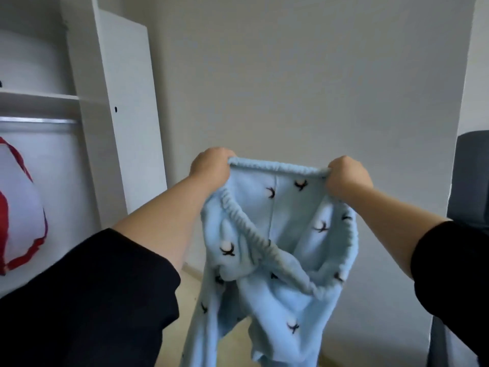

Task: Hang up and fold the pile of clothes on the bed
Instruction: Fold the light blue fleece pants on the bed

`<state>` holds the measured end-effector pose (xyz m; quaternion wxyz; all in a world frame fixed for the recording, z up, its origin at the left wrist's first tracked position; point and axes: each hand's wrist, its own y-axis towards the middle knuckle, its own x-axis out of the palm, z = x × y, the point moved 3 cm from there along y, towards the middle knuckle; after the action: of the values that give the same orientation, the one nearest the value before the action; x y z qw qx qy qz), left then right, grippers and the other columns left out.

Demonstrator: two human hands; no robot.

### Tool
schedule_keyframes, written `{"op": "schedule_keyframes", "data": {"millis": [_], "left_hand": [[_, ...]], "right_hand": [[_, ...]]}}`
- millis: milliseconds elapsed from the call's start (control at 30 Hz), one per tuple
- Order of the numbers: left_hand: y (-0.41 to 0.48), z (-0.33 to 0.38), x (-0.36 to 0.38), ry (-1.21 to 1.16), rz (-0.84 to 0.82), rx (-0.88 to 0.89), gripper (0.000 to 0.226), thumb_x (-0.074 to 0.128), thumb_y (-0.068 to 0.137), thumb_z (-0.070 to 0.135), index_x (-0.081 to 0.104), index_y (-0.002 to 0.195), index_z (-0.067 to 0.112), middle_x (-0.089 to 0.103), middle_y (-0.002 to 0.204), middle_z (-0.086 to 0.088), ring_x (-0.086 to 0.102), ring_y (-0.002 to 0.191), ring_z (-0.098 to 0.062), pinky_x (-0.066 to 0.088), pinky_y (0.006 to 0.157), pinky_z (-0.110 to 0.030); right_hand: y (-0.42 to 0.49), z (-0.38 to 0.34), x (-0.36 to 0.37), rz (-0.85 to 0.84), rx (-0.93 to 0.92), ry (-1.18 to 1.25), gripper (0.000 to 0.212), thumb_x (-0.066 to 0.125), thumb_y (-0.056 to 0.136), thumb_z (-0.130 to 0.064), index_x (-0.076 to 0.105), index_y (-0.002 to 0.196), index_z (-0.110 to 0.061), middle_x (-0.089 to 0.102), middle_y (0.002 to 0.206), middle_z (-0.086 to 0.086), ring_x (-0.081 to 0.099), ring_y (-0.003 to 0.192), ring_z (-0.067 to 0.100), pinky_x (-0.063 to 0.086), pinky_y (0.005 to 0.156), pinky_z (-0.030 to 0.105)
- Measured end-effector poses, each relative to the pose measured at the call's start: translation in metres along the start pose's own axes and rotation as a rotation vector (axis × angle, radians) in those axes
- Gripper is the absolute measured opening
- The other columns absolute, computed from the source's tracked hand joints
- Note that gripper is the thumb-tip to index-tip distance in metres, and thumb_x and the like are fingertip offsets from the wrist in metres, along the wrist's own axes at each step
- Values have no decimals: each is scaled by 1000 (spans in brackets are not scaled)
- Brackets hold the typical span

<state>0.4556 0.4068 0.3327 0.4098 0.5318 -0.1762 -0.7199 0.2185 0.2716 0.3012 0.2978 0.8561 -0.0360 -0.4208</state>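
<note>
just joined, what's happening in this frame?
A person holds up a pair of light blue patterned trousers, left hand and right hand each gripping an end of the elastic waistband. The legs hang loose. In the open white wardrobe at left, a white and red garment hangs under the rail. The trousers are not yet folded or hung.

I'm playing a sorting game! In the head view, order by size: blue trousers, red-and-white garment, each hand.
1. blue trousers, though nearest the camera
2. red-and-white garment, partly cut off
3. left hand and right hand: alike

Plain black left sleeve (100,300) and right sleeve (455,266), possibly loose-fitting; forearms (164,207) bare.
</note>
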Motion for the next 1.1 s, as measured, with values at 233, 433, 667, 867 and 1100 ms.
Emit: {"op": "schedule_keyframes", "data": {"millis": [233,433,667,867,1100], "left_hand": [[-25,-47,-3,256,98,-150,34,46,78,-5,65,98,15,64,109,-13,59,97,-36,40,69,-30],[-40,-76,19,268,-74,-200,20,50,85,2,65,95,11,64,109,-10,59,101,-35,38,69,-28],[-62,-112,41,122,-425,-394,18,58,79,1,52,64,7,56,74,-12,53,63,-24,43,54,-26],[-72,-95,72,-446,-596,-583,14,46,83,1,51,73,8,50,64,-9,49,56,-21,41,53,-24],[-95,-78,100,-793,-1100,-570,45,83,58,53,78,79,15,74,94,-10,71,85,-23,56,76,-33]], "right_hand": [[-14,34,5,-6,151,-101,10,56,77,3,60,86,-1,64,93,21,63,90,39,47,71,35],[-18,63,15,-196,418,105,27,59,84,1,52,59,-3,55,38,10,49,23,16,36,27,18],[-38,66,25,-161,590,672,19,43,95,0,47,76,0,47,71,13,50,27,21,34,22,20],[-48,60,42,-310,537,874,21,47,93,4,52,74,-2,52,71,11,55,49,15,50,37,21],[-49,111,42,-341,498,725,21,57,80,21,57,94,5,56,89,17,59,91,30,53,78,34]]}}
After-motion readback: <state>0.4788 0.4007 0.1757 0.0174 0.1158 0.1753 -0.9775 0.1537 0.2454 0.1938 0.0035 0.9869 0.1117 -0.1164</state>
